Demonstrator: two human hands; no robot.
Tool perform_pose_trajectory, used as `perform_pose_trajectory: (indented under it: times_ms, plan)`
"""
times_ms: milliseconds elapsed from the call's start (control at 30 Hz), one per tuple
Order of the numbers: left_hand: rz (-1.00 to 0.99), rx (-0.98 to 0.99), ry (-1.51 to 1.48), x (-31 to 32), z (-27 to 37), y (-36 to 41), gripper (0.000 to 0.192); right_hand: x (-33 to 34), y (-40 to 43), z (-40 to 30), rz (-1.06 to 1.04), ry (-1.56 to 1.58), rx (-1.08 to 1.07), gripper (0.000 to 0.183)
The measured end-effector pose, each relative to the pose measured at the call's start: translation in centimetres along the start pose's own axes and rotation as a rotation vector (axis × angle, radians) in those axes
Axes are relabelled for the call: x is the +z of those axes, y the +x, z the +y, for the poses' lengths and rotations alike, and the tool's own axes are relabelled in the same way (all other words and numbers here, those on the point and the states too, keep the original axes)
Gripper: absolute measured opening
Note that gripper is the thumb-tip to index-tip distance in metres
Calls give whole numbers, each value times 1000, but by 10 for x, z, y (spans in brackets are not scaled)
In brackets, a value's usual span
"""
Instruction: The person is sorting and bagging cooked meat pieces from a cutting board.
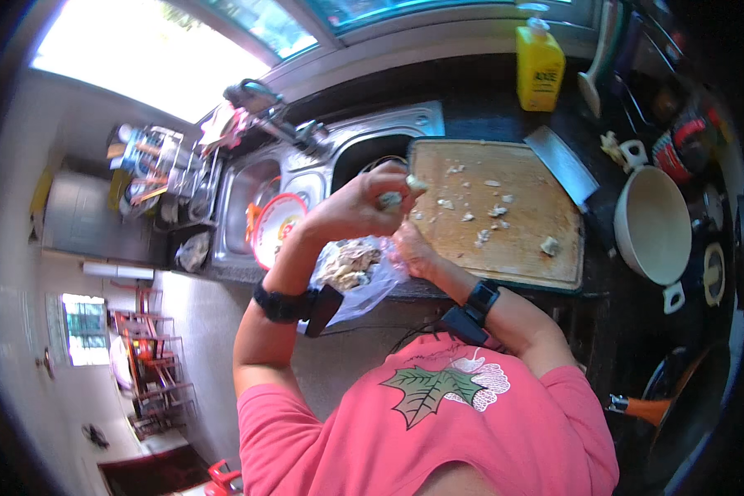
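Raised over the board's left edge, my left hand is curled around a few whitish food pieces; one tip sticks out by the fingers. Just below it my right hand grips the rim of a thin clear plastic bag at the counter edge. Pale torn food pieces, of a kind I cannot tell, lie heaped in that bag. On the wooden cutting board are scattered white crumbs and a larger chunk near its right corner. A cleaver rests across the board's far right edge.
A double steel sink with a faucet is at the left, a red-rimmed bowl in it. Right of the board stands a white two-handled pot. A yellow AXE pump bottle stands behind, a dish rack far left.
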State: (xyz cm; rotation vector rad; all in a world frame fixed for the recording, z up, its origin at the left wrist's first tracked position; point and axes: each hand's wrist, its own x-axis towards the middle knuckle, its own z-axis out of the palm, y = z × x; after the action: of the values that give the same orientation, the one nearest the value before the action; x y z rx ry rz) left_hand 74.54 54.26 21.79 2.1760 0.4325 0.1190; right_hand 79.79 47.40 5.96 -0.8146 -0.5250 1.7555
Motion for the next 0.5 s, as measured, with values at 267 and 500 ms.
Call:
perform_pose_trajectory:
  times_ms: [267,500]
  plan:
    - [-47,-404,-95,24,-59,-107,18,4,2,1,19,96,24,16]
    - [13,-411,410,76,-114,-110,25,6,-4,5,29,95,24,20]
